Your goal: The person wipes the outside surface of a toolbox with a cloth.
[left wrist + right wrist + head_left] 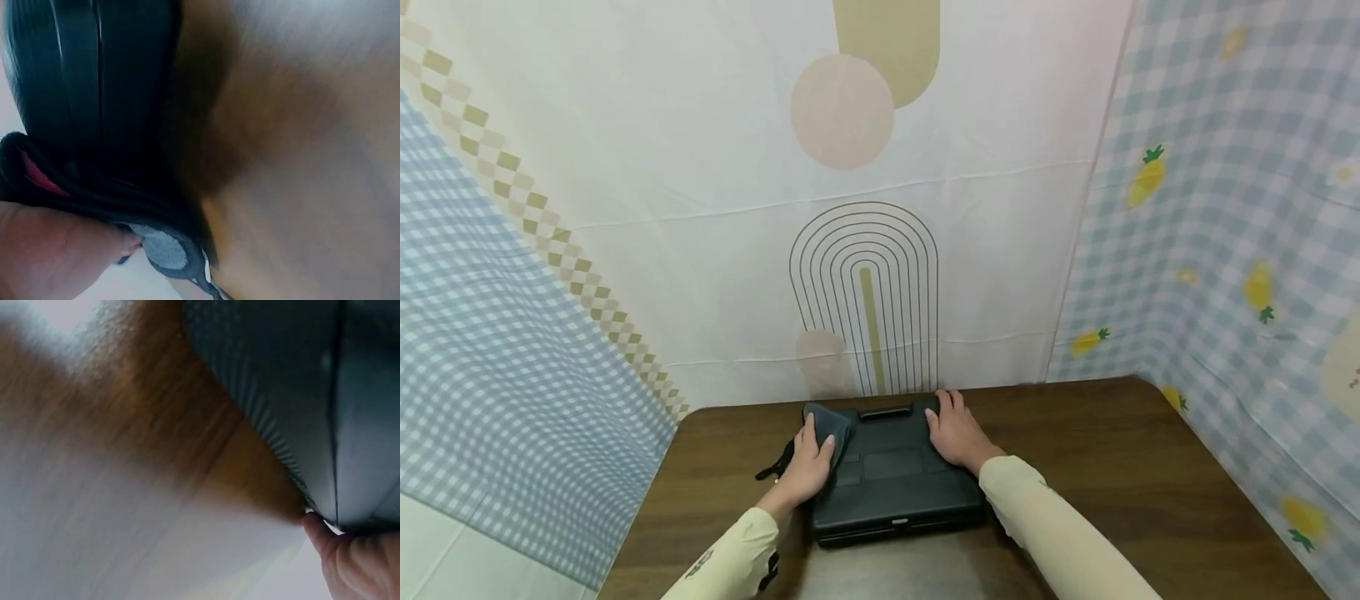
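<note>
A black hard-plastic carrying case [891, 467] lies flat on the table, its handle at the back and a small latch on the front edge. My left hand [805, 471] holds a folded dark grey cloth [835, 423] against the left side of the case. In the left wrist view the dark cloth [165, 250] shows a pink inner edge and a grey patch, bunched beside the hand. My right hand [957, 432] grips the far right corner of the case, thumb on the lid and fingers over the edge; a fingertip shows at the corner [315, 528].
A black strap [773, 468] lies beside the left hand on the brown wooden table [1090, 483]. White patterned fabric [700, 292] hangs behind the table's far edge, with checked fabric [1210, 275] on the right and more on the left.
</note>
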A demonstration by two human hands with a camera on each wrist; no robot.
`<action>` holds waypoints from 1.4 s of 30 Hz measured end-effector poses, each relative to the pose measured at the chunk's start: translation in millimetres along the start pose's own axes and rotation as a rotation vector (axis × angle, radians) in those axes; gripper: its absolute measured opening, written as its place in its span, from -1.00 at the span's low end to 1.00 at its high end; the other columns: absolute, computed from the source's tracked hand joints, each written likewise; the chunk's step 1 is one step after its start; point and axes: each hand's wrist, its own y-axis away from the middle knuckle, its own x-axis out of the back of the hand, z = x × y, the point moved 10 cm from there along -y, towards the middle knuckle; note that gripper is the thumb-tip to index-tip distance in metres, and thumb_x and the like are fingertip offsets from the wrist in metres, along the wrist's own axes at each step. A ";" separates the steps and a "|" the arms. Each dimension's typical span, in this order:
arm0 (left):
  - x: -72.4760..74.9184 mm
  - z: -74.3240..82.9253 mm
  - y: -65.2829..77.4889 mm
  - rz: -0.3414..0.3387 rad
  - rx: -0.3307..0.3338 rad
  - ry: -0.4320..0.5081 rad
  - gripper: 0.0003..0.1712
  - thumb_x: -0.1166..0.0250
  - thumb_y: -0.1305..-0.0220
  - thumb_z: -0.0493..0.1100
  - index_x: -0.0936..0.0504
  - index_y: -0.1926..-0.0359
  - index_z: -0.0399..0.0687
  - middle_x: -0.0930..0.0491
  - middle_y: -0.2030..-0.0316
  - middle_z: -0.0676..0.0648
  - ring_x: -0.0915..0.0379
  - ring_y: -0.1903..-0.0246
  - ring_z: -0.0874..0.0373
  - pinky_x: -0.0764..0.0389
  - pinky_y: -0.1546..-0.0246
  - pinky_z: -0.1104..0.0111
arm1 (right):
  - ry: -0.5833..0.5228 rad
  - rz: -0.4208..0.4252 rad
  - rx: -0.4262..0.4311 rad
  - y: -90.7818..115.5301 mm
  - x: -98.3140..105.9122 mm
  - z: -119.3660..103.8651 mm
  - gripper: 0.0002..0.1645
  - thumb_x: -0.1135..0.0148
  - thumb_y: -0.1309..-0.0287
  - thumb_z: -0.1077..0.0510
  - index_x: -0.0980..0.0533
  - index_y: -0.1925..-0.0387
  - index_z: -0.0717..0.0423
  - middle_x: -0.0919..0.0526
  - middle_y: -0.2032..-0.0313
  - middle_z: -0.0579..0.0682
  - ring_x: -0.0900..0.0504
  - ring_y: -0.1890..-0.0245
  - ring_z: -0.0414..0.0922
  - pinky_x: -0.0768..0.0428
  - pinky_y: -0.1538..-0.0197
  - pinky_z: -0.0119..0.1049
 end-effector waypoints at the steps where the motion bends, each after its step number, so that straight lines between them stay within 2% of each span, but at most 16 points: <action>1: -1.1 0.4 5.1 -0.001 0.000 0.002 -0.17 0.19 -0.62 0.09 0.41 -0.59 -0.14 0.37 -0.55 -0.41 0.25 -0.53 -0.41 -0.07 -0.41 -0.29 | -0.003 0.003 -0.002 -0.1 0.4 0.0 -0.31 0.22 -0.56 -0.13 -0.09 -0.49 0.18 -0.06 -0.46 0.32 -0.33 -0.35 0.33 -0.38 -0.32 0.21; 10: -8.4 0.6 46.0 0.050 -0.002 -0.024 -0.16 0.14 -0.60 0.10 0.34 -0.60 -0.11 0.30 -0.55 -0.42 0.14 -0.50 -0.43 -0.15 -0.37 -0.30 | -0.003 0.001 -0.037 -0.1 0.7 0.6 -0.31 0.22 -0.56 -0.12 -0.07 -0.51 0.16 -0.03 -0.47 0.32 -0.30 -0.35 0.36 -0.39 -0.29 0.23; 15: -13.9 -1.5 60.2 0.067 0.012 -0.037 -0.15 0.14 -0.59 0.14 0.32 -0.60 -0.10 0.27 -0.54 -0.43 0.10 -0.49 -0.45 -0.19 -0.34 -0.32 | -0.009 0.004 -0.047 1.1 0.4 -0.2 -0.31 0.21 -0.56 -0.12 -0.08 -0.51 0.16 -0.02 -0.48 0.31 -0.30 -0.36 0.35 -0.39 -0.30 0.23; 20: -19.6 -1.3 72.7 0.039 0.027 -0.050 -0.12 0.14 -0.57 0.21 0.33 -0.60 -0.06 0.32 -0.54 -0.44 0.17 -0.49 -0.49 -0.18 -0.30 -0.37 | -0.020 0.007 -0.060 1.3 1.4 -0.3 -0.32 0.20 -0.56 -0.11 -0.07 -0.51 0.15 -0.02 -0.48 0.31 -0.28 -0.38 0.34 -0.38 -0.30 0.23; 27: -29.6 -0.9 95.9 -0.022 -0.035 -0.087 -0.10 0.14 -0.55 0.26 0.33 -0.61 -0.01 0.49 -0.56 -0.37 0.39 -0.52 -0.46 -0.08 -0.29 -0.44 | -0.035 0.011 -0.057 1.7 2.5 -0.8 -0.31 0.21 -0.56 -0.12 -0.07 -0.51 0.16 0.01 -0.50 0.31 -0.25 -0.40 0.35 -0.37 -0.32 0.24; 31: -33.1 1.6 107.8 -0.003 -0.115 -0.125 -0.12 0.08 -0.55 0.18 0.27 -0.61 -0.08 0.47 -0.55 -0.40 0.45 -0.52 -0.47 -0.08 -0.26 -0.47 | -0.034 0.016 -0.052 1.5 2.6 -1.8 -0.31 0.21 -0.56 -0.12 -0.07 -0.51 0.16 0.00 -0.50 0.31 -0.25 -0.40 0.35 -0.36 -0.33 0.24; 36: -36.7 3.2 112.0 0.031 -0.208 -0.261 -0.09 -0.05 -0.51 0.11 0.24 -0.61 -0.02 0.40 -0.56 -0.40 0.41 -0.51 -0.50 -0.22 -0.23 -0.43 | -0.027 0.021 -0.052 0.7 2.1 0.2 -0.31 0.20 -0.56 -0.12 -0.07 -0.51 0.16 -0.01 -0.50 0.31 -0.25 -0.40 0.35 -0.35 -0.35 0.23; 39: -38.5 5.3 111.4 0.054 -0.259 -0.419 -0.03 -0.16 -0.45 0.06 0.24 -0.62 0.08 0.34 -0.58 -0.32 0.34 -0.52 -0.46 -0.32 -0.24 -0.33 | -0.033 0.020 -0.056 0.3 1.5 1.1 -0.31 0.20 -0.56 -0.11 -0.07 -0.51 0.16 -0.01 -0.50 0.31 -0.25 -0.40 0.35 -0.34 -0.35 0.24; 42: -38.2 12.7 112.2 0.110 -0.335 -0.589 0.02 -0.27 -0.37 0.03 0.17 -0.61 0.09 0.21 -0.60 -0.25 0.21 -0.53 -0.40 -0.33 -0.30 -0.23 | -0.033 0.023 -0.059 -0.2 0.4 1.4 -0.32 0.20 -0.56 -0.10 -0.08 -0.50 0.17 -0.03 -0.49 0.32 -0.26 -0.39 0.36 -0.34 -0.34 0.24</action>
